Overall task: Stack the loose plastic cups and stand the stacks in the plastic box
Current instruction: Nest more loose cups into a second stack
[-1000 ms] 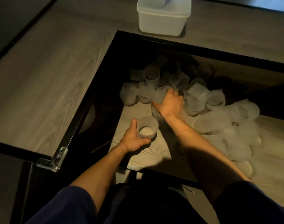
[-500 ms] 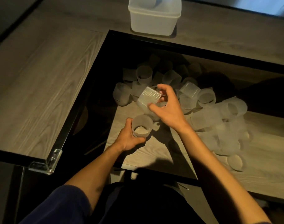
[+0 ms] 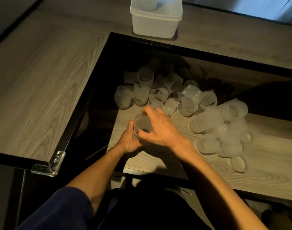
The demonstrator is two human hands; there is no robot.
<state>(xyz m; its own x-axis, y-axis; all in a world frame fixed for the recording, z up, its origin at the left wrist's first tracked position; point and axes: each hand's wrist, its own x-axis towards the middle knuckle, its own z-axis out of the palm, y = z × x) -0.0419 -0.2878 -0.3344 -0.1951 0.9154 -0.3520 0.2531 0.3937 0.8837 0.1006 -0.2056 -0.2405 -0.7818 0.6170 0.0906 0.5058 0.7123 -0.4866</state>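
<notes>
Dim home room, wood-grain table [image 3: 42,90], lower shelf [image 3: 266,163]

Frosted cups [image 3: 188,103] heaped; box [image 3: 156,22] upright

Your left hand [image 3: 130,141] grips a frosted cup [image 3: 142,124] from below while your right hand [image 3: 160,128] clasps its rim from above, just before the pile of loose cups [image 3: 191,100] on the wooden shelf [image 3: 266,171]. The plastic box [image 3: 156,22] stands well beyond, on the tabletop [image 3: 42,80].
</notes>
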